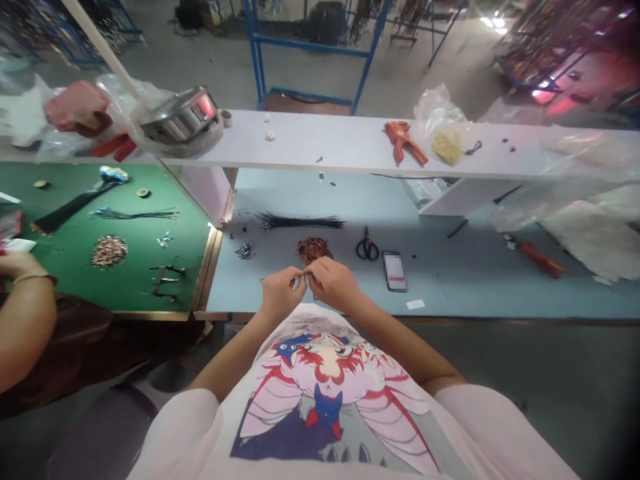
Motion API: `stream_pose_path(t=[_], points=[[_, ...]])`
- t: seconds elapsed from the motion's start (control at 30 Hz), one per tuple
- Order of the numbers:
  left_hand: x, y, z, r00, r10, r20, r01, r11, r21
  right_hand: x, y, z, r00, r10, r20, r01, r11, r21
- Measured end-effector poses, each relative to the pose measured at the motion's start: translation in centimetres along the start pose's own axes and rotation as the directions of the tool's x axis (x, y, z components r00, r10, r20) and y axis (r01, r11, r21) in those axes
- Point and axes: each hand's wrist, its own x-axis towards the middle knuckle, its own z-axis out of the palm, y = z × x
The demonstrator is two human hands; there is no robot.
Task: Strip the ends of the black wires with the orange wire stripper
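Observation:
My left hand [283, 292] and my right hand [332, 283] meet fingertip to fingertip above the front of the blue-grey table. Both are closed in a pinch. Whatever lies between the fingertips is too small to name. Just beyond them is a pile of small copper-brown pieces [313, 249], its near edge partly hidden by my right hand. Behind that pile stretches a bundle of thin black wires [303, 222]. A little heap of small silvery parts [245, 251] lies to the left. Black-handled scissors [367, 247] rest to the right.
A phone [395, 271] and a white slip [415, 305] lie right of my hands. Red-handled pliers [540, 259] are farther right. An orange tool [405, 143] sits on the raised white shelf [320, 143]. At left, a co-worker's arm [25, 320] reaches over a green table [135, 280].

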Motion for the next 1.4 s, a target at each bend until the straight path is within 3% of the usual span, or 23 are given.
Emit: stream_pose_path(t=[0.1,0.27,0.43,0.57,0.7,0.8,1.07,1.17,1.23,1.3,1.4], points=[[-0.4,-0.1,0.3,0.986,-0.089,0.143,0.089,0.996,0.008,-0.4,-0.3,0.5,0.998,-0.056,-0.015,0.056,0.998,-0.030],[-0.8,-0.8,0.5,0.963,-0.108,0.248,0.109,0.994,0.011,-1.4,0.0,1.9,0.998,-0.069,0.004,0.069,0.996,-0.063],[-1.3,-0.7,-0.6,0.865,-0.036,0.501,0.231,0.914,-0.333,-2.2,0.4,1.3,0.984,-0.069,0.162,0.030,0.972,0.231],[-1.6,0.0,-1.7,0.804,0.043,0.594,0.270,0.862,-0.428,-2.3,0.0,-0.6,0.947,-0.125,0.297,-0.015,0.904,0.427],[-2.1,0.6,-2.4,0.789,0.166,0.591,0.168,0.868,-0.468,-2.3,-1.1,-2.4,0.916,-0.196,0.351,0.040,0.913,0.406],[-2.3,0.5,-2.8,0.779,0.190,0.597,0.118,0.891,-0.438,-2.3,-1.5,-3.0,0.912,-0.225,0.344,0.114,0.942,0.316],[-2.8,0.2,-3.0,0.830,0.167,0.532,0.086,0.904,-0.418,-2.0,-1.7,-2.6,0.925,-0.210,0.316,0.137,0.961,0.240],[-3.2,-0.3,-2.8,0.844,0.158,0.512,0.113,0.882,-0.458,-2.0,-0.8,-3.6,0.940,-0.219,0.261,0.144,0.949,0.280],[-3.5,-1.2,-3.0,0.878,0.077,0.473,0.170,0.873,-0.458,-2.2,1.1,-5.2,0.974,-0.174,0.147,0.120,0.941,0.315],[-3.8,-2.6,-3.4,0.915,-0.102,0.390,0.282,0.854,-0.437,-2.4,3.5,-6.9,0.999,-0.040,-0.001,0.037,0.939,0.341],[-3.6,-4.4,-4.0,0.906,-0.295,0.303,0.407,0.804,-0.434,-2.3,6.0,-7.8,0.995,0.093,-0.047,-0.069,0.928,0.366]])
